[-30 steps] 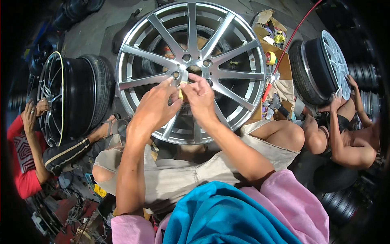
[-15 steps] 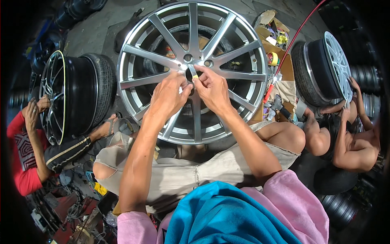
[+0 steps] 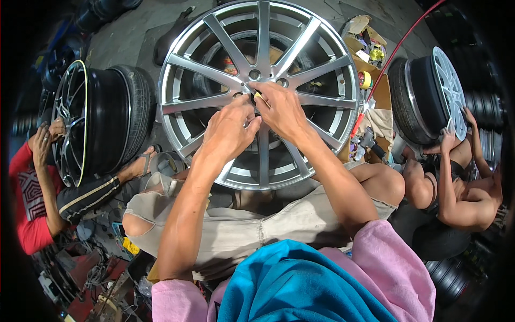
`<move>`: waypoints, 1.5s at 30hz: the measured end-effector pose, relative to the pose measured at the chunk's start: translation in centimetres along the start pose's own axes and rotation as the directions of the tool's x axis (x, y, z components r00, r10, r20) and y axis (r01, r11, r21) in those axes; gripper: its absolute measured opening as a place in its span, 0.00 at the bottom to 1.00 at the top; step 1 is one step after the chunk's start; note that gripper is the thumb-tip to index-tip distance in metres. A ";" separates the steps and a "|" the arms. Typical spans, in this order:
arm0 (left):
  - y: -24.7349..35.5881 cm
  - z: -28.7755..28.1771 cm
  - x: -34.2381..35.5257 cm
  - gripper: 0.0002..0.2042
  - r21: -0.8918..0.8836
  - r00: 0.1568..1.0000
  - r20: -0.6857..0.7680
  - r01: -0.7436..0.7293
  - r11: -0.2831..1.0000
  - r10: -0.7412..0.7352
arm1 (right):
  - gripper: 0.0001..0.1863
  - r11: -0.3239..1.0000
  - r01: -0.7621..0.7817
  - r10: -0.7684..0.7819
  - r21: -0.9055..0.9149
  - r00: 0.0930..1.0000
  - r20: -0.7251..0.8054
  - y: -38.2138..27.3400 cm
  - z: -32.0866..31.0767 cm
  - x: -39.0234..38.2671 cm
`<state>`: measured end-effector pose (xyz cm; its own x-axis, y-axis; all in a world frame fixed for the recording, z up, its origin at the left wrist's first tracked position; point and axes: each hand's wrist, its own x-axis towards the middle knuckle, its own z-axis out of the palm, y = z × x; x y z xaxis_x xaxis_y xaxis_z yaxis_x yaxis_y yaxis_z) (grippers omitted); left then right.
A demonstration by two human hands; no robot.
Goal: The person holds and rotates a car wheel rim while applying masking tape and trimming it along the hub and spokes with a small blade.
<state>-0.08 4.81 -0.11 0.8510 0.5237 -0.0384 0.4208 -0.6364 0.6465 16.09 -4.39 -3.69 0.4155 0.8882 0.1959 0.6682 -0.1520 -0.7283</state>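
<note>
A silver multi-spoke alloy wheel rim (image 3: 263,43) lies face up in front of my lap. Over its hub, my right hand (image 3: 281,110) is closed on a small thin grey-and-yellow strip (image 3: 258,95). Its index finger presses close to a bolt hole at the hub. Beside it my left hand (image 3: 230,126) rests at the lower left of the hub, fingers bent and thumb apart from them. Nothing shows in that hand. The two hands almost touch and cover part of the hub centre.
At left, a person in a red sleeve (image 3: 21,161) handles another rim (image 3: 75,129); at right, a bare-armed person (image 3: 456,182) handles a third (image 3: 449,91). A cardboard box (image 3: 380,88) with tape rolls (image 3: 365,80) and a red hose (image 3: 397,51) lie right of my wheel.
The wheel appears slightly further right in view. My right hand has shifted its fingertip and strip toward the hub's upper left; my left hand has dropped lower, its thumb apart from its fingers.
</note>
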 end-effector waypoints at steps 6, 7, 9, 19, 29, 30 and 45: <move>0.0 -0.3 -0.1 0.10 0.021 1.000 0.016 -0.005 1.000 0.005 | 0.22 0.933 -0.315 0.295 0.176 0.947 0.129 -0.6 0.4 0.2; 0.3 -0.6 -0.1 0.09 0.025 0.995 0.085 0.042 0.999 -0.044 | 0.22 0.933 -0.315 0.295 0.175 0.947 0.129 -0.5 0.8 0.2; 1.0 -1.5 -0.2 0.10 0.030 0.984 0.155 0.085 0.996 -0.089 | 0.23 0.788 -0.435 0.401 0.436 0.900 0.172 0.2 2.0 -0.2; 2.0 -4.6 -1.1 0.11 0.041 0.967 0.226 0.113 0.993 -0.119 | 0.29 0.197 -0.376 0.612 0.905 0.769 0.186 -2.1 6.6 -1.2; 1.7 -5.7 -1.1 0.11 -0.026 0.977 0.182 0.117 0.993 -0.110 | 0.29 -0.300 -0.186 0.614 0.936 0.713 0.339 -3.6 7.5 -1.2; 1.7 -5.8 -1.1 0.11 -0.056 0.969 0.212 0.139 0.989 -0.125 | 0.29 -0.339 -0.174 0.578 0.925 0.737 0.351 -3.5 7.1 -1.2; 2.1 -6.6 -2.0 0.13 0.140 0.912 0.306 0.240 0.961 -0.273 | 0.10 0.881 -0.276 0.274 0.384 0.960 0.061 1.6 -1.6 0.5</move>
<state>-2.99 6.21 6.34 0.7576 0.4781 -0.4443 0.6526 -0.5649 0.5050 18.39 -4.93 -3.71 0.5443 0.8373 -0.0516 0.2372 -0.2126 -0.9479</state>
